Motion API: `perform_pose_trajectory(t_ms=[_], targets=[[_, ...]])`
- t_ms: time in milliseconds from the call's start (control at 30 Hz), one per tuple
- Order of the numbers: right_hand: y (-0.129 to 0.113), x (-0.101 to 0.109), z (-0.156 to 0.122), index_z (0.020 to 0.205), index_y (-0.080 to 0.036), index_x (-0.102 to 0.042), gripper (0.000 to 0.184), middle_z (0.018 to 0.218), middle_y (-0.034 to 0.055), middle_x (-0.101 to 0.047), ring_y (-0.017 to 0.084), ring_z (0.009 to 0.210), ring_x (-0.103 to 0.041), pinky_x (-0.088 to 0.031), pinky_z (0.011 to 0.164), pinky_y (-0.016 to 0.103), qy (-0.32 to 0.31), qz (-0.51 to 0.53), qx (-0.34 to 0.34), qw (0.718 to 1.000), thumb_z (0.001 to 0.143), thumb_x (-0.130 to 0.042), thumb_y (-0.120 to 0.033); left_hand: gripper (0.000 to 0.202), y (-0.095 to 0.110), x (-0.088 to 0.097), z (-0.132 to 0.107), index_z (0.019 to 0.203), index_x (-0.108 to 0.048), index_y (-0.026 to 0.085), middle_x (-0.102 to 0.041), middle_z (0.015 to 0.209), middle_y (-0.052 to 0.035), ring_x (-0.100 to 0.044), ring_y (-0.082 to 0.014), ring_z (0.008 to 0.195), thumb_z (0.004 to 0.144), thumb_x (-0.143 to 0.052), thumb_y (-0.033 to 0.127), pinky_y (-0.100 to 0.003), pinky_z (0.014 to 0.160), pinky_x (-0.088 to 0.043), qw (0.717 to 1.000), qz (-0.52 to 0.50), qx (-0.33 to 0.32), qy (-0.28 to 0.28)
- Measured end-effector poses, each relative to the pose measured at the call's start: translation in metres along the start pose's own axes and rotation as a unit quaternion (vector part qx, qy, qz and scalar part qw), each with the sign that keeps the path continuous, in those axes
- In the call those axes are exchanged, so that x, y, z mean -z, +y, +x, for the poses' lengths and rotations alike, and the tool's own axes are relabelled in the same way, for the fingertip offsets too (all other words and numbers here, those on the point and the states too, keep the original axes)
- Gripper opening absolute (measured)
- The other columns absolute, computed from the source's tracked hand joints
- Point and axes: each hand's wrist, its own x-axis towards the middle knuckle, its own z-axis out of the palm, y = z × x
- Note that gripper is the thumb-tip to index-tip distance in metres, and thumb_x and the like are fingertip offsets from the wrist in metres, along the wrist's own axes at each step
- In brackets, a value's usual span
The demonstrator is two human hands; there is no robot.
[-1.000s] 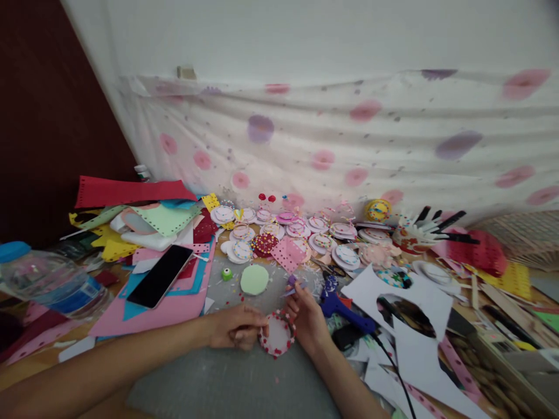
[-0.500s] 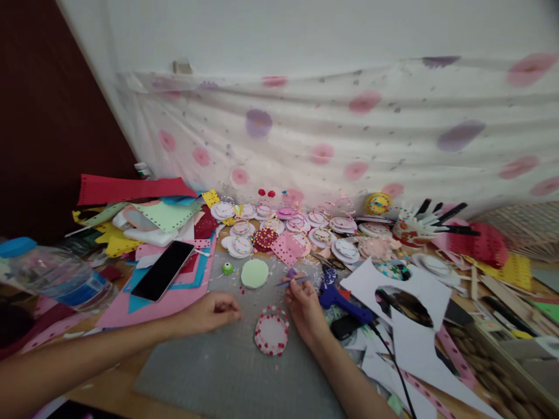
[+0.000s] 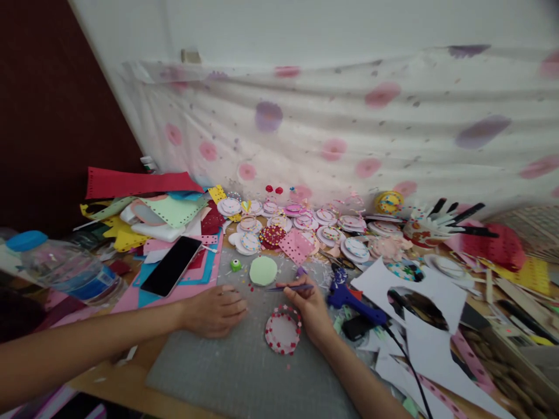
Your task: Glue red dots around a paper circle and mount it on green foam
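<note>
My right hand (image 3: 309, 307) pinches slim purple tweezers (image 3: 288, 288), their tip pointing left, just below a pale green paper disc (image 3: 263, 271). My left hand (image 3: 215, 311) rests palm down on the grey mat (image 3: 218, 372), its fingers curled in; I see nothing in them. Between the hands, nearer my right one, lies a round pale pink piece (image 3: 283, 330) ringed with red and pink beads or stars. Beside the green disc sit a small green one-eyed figure (image 3: 236, 265) and a few tiny red bits (image 3: 251, 287).
Many decorated paper discs (image 3: 248, 243) line the back. A blue glue gun (image 3: 356, 302) and cut white paper (image 3: 430, 355) lie right. At left are a phone (image 3: 172, 266), coloured sheets (image 3: 144, 185) and a plastic bottle (image 3: 72, 273). A cup of pens (image 3: 428, 226) stands back right.
My left hand has turned palm down on the mat. The tweezers now lie nearly level in my right hand, with the tip closer to the green disc. The view has shifted slightly.
</note>
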Motion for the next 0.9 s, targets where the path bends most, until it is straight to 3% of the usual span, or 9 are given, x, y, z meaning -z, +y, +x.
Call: perform_pose_trajectory(t_ms=[233, 467, 567, 667, 767, 900], targets=[[-0.007, -0.011, 0.026, 0.067, -0.021, -0.059, 0.025, 0.078, 0.0048, -0.075, 0.02, 0.075, -0.066, -0.045, 0.071, 0.03, -0.022, -0.102, 0.046, 0.993, 0.065, -0.081, -0.031, 0.029, -0.027, -0.001, -0.037, 0.108, -0.063, 0.021, -0.068, 0.11, -0.0103, -0.056, -0.0247, 0.104, 0.082, -0.05, 0.022, -0.042, 0.099, -0.033, 0.984, 0.113, 0.114, 0.076], [-0.001, -0.019, 0.032, 0.062, -0.024, -0.068, 0.012, 0.069, 0.0007, -0.072, 0.018, 0.068, -0.06, -0.043, 0.067, 0.029, -0.056, -0.191, 0.061, 0.978, 0.061, -0.079, -0.02, 0.03, -0.023, -0.001, -0.051, 0.111, -0.06, 0.022, -0.068, 0.112, -0.0091, -0.057, -0.0241, 0.104, 0.083, -0.05, 0.023, -0.043, 0.101, -0.027, 0.977, 0.159, 0.097, 0.099], [0.0, -0.02, 0.032, 0.061, -0.024, -0.067, 0.012, 0.069, 0.0012, -0.072, 0.019, 0.069, -0.061, -0.043, 0.067, 0.031, -0.068, -0.196, 0.058, 0.976, 0.061, -0.079, -0.021, 0.035, -0.019, 0.001, -0.05, 0.116, -0.059, 0.021, -0.067, 0.116, -0.0105, -0.057, -0.0246, 0.107, 0.083, -0.05, 0.022, -0.042, 0.103, -0.025, 0.982, 0.145, 0.077, 0.092], [-0.008, -0.017, 0.034, 0.063, -0.024, -0.066, 0.014, 0.072, 0.0025, -0.074, 0.02, 0.071, -0.063, -0.044, 0.068, 0.031, -0.062, -0.185, 0.06, 0.979, 0.062, -0.081, -0.026, 0.05, -0.018, 0.006, -0.045, 0.132, -0.05, 0.022, -0.06, 0.129, -0.0112, -0.049, -0.0272, 0.122, 0.082, -0.049, 0.026, -0.042, 0.108, -0.019, 0.986, 0.13, 0.094, 0.054], [-0.021, -0.009, 0.036, 0.066, -0.022, -0.064, 0.019, 0.075, 0.0038, -0.074, 0.02, 0.073, -0.064, -0.044, 0.068, 0.031, -0.034, -0.156, 0.068, 0.985, 0.063, -0.082, -0.029, 0.071, -0.02, 0.01, -0.033, 0.146, -0.033, 0.018, -0.045, 0.145, -0.0151, -0.032, -0.0333, 0.137, 0.08, -0.051, 0.037, -0.047, 0.112, -0.013, 0.984, 0.121, 0.133, 0.018], [-0.037, 0.002, 0.035, 0.067, -0.021, -0.057, 0.029, 0.071, 0.0009, -0.071, 0.017, 0.07, -0.062, -0.04, 0.06, 0.026, 0.024, -0.102, 0.08, 0.991, 0.062, -0.083, -0.031, 0.093, -0.027, 0.015, -0.009, 0.151, -0.016, 0.009, -0.024, 0.154, -0.0232, -0.014, -0.0392, 0.142, 0.077, -0.052, 0.052, -0.055, 0.112, -0.005, 0.974, 0.141, 0.175, -0.014]])
